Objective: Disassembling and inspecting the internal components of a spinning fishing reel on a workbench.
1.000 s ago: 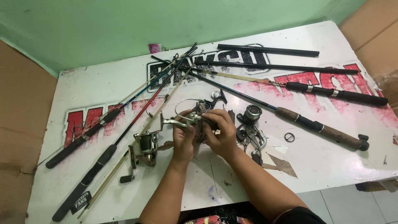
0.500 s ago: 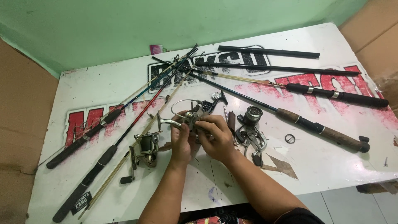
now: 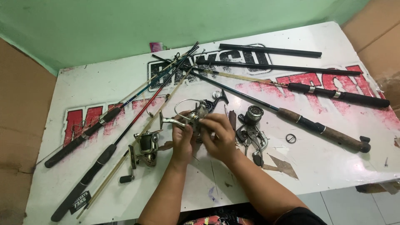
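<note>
Head view — white table (image 3: 333,166), green wall (image 3: 104,25)

Table sign: my table top (image 3: 333,166) is a big white board printed with large red block letters outlined in black, worn and scratched, running from the left edge to the right under my rods.
Black emblem: near the far edge, middle, a black-and-white lettered patch (image 3: 233,62).
Rod label: a small black rectangular tag (image 3: 79,201) with pale lettering, on the handle end nearest my left side.
Cardboard: plain brown sheets (image 3: 21,125) flank the table on both sides.
</note>
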